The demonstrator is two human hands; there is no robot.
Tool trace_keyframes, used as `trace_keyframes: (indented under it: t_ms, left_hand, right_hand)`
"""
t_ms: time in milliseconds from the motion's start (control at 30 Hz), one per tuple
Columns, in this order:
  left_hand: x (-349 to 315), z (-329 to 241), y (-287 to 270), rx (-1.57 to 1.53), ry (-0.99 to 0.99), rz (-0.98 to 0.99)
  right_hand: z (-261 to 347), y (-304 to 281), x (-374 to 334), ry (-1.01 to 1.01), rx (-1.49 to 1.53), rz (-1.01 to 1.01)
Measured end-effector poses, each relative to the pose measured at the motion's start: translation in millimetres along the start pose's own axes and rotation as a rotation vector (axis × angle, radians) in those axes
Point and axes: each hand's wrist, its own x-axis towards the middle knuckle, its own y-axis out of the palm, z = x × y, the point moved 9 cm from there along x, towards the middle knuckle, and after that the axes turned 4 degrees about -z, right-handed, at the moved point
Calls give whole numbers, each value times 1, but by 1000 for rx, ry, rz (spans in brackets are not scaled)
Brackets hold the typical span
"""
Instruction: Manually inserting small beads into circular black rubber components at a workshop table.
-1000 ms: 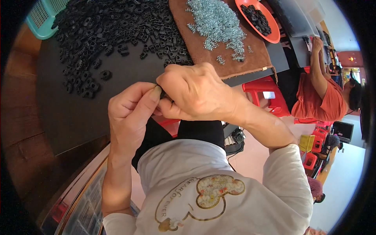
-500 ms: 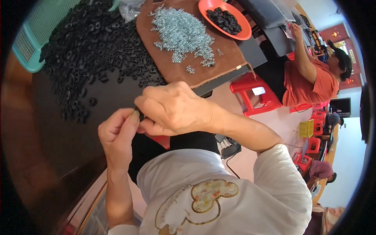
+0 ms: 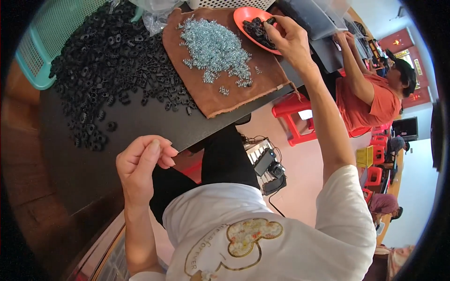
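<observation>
At the far right of the table, my right hand (image 3: 293, 44) reaches over the orange-red plate (image 3: 241, 15). Its thumb and fingertips close on a small black plastic part at the edge of a pile of black parts (image 3: 255, 30); the fingers partly hide it. Nearer, by the table's front edge, my left hand (image 3: 143, 161) is raised with its fingers curled and the thumb against them, nothing visible in it. Between the hands lies a heap of small silvery coil springs (image 3: 215, 44) on a brown cloth (image 3: 253, 89).
A large heap of black plastic parts (image 3: 117, 61) covers the table's left side, next to a green basket (image 3: 35, 61). Clear plastic bins (image 3: 314, 21) stand beyond the plate. A co-worker in an orange shirt (image 3: 354, 100) sits at the right near a red stool (image 3: 293, 122).
My hands were together around a small dark piece at the table's front edge. The right hand has moved away to the plate; the left stays near the same place.
</observation>
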Motion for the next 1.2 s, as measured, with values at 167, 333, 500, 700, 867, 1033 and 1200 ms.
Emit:
trace_keyframes:
  t_ms: [167, 333, 500, 700, 867, 1033, 1200]
  left_hand:
    - [-1, 0, -1, -12, 1, -20]
    - [0, 1, -2, 6, 8, -25]
    - [0, 0, 0, 7, 24, -23]
    - [-2, 1, -3, -15, -9, -43]
    - [0, -2, 1, 6, 5, -7]
    - [-2, 1, 1, 20, 16, -19]
    - [-2, -1, 5, 82, 16, -36]
  right_hand:
    - [19, 3, -10, -323, -258, -52]
    - [35, -1, -11, -348, -148, -76]
    - [-30, 35, 8, -85, -446, 343]
    - [-14, 16, -12, -18, -253, 258]
    - [42, 22, -43, -114, -25, 317]
    - [109, 32, -56, -196, 188, 400]
    - [197, 73, -66, -518, 342, 462]
